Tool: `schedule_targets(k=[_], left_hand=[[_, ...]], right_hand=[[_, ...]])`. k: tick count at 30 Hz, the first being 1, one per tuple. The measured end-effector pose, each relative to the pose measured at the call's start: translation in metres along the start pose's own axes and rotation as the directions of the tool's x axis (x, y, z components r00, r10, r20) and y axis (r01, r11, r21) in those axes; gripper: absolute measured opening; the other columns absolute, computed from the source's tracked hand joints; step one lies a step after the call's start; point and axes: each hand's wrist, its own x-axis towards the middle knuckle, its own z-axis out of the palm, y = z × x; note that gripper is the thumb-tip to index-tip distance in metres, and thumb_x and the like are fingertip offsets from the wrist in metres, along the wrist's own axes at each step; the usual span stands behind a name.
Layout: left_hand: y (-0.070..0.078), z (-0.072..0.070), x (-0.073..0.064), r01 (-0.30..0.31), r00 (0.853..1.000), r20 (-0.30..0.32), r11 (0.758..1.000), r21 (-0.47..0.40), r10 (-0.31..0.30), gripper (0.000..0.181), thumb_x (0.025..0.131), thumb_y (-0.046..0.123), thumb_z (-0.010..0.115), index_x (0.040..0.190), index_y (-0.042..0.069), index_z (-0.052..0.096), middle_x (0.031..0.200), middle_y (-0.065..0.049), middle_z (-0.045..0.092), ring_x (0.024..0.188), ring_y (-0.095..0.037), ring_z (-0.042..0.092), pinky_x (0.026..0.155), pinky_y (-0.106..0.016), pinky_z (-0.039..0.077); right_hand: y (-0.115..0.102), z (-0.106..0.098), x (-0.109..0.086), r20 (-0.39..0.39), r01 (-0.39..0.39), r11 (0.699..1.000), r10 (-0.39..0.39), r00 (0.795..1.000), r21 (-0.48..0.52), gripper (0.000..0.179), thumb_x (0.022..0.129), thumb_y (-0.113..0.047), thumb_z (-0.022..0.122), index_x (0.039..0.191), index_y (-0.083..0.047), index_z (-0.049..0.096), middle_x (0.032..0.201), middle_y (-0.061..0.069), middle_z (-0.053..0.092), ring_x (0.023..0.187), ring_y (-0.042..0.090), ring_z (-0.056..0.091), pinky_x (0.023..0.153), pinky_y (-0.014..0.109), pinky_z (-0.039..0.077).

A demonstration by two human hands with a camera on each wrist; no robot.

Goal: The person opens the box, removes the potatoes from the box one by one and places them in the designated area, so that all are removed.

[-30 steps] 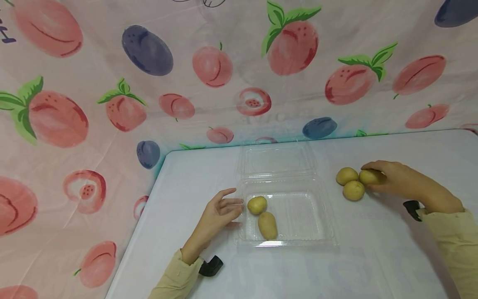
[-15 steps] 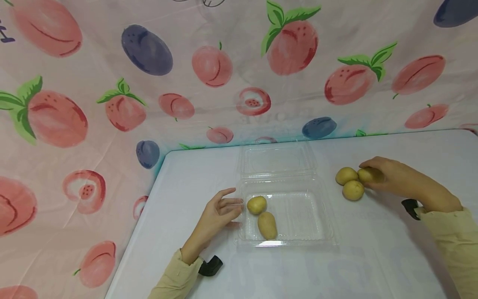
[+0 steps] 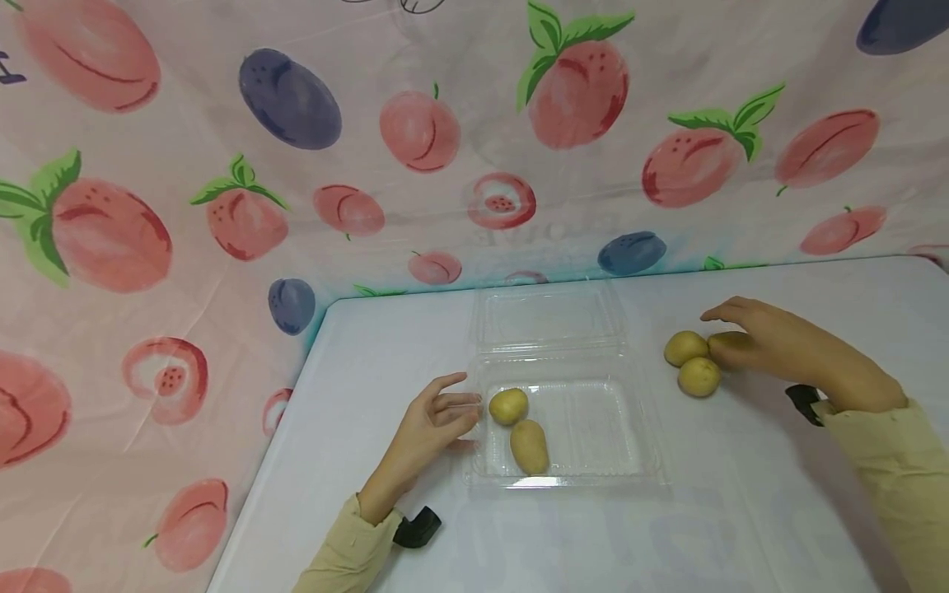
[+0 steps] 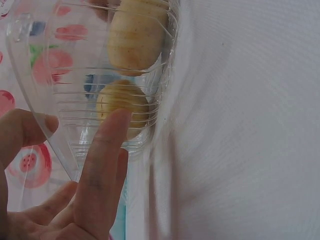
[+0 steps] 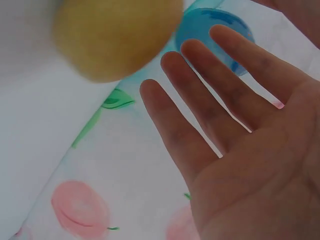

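Note:
Two potatoes lie in the left part of an opened clear plastic clamshell box (image 3: pixel 593 445): a rounder potato (image 3: pixel 508 407) and a longer potato (image 3: pixel 530 447). My left hand (image 3: pixel 424 430) is at the box's left side, fingers extended; in the left wrist view a fingertip lies against the ribbed wall (image 4: pixel 75 107). To the right of the box, three potatoes sit together: a left potato (image 3: pixel 685 349), a front potato (image 3: pixel 699 377) and a right potato (image 3: pixel 730 349) partly hidden by my right hand (image 3: pixel 808 350). The right wrist view shows straight, spread fingers (image 5: pixel 180 135) apart from a blurred potato (image 5: pixel 117 35).
The box's clear lid (image 3: pixel 549 321) lies folded back toward the fruit-printed cloth (image 3: pixel 489 107) behind the table. A white cloth (image 3: pixel 741 527) covers the table. Each wrist carries a black strap piece (image 3: pixel 418 527) near the sleeve.
The fingers of my right hand have come off the right potato, and the hand has risen slightly, moving back and left. That potato stays beside the other two. My left hand keeps its place.

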Motion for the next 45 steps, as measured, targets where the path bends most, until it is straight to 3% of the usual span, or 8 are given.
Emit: schedule_targets(k=[14, 30, 45], left_hand=[[0.000, 0.000, 0.000, 0.000, 1.000, 0.003, 1.000, -0.008, 0.000, 0.066, 0.093, 0.010, 0.070, 0.149, 0.008, 0.036, 0.136, -0.026, 0.056, 0.122, -0.038, 0.059, 0.081, -0.045, 0.061], [0.000, -0.001, -0.001, -0.007, 1.000, 0.003, 1.000, 0.002, 0.007, 0.064, 0.093, 0.010, 0.070, 0.149, 0.011, 0.038, 0.136, -0.025, 0.056, 0.122, -0.037, 0.060, 0.081, -0.044, 0.061], [-0.001, -0.001, 0.000, -0.001, 1.000, 0.003, 1.000, -0.004, 0.002, 0.063, 0.093, 0.010, 0.069, 0.148, 0.011, 0.038, 0.136, -0.025, 0.056, 0.121, -0.036, 0.060, 0.082, -0.044, 0.061]], right_hand=[[-0.033, -0.005, 0.012, -0.007, 0.075, 0.996, -0.075, 0.997, -0.055, 0.042, 0.088, -0.015, 0.074, 0.125, 0.002, 0.062, 0.124, 0.020, 0.060, 0.115, 0.037, 0.056, 0.094, 0.058, 0.051], [-0.061, -0.002, 0.023, 0.016, 0.098, 0.993, -0.098, 0.995, -0.060, 0.040, 0.090, -0.014, 0.070, 0.126, 0.000, 0.063, 0.127, 0.018, 0.060, 0.119, 0.034, 0.056, 0.097, 0.056, 0.051], [-0.093, 0.005, 0.031, -0.007, 0.192, 0.975, -0.194, 0.981, -0.109, 0.041, 0.088, -0.015, 0.076, 0.124, -0.001, 0.063, 0.123, 0.016, 0.062, 0.117, 0.035, 0.058, 0.096, 0.054, 0.052]])
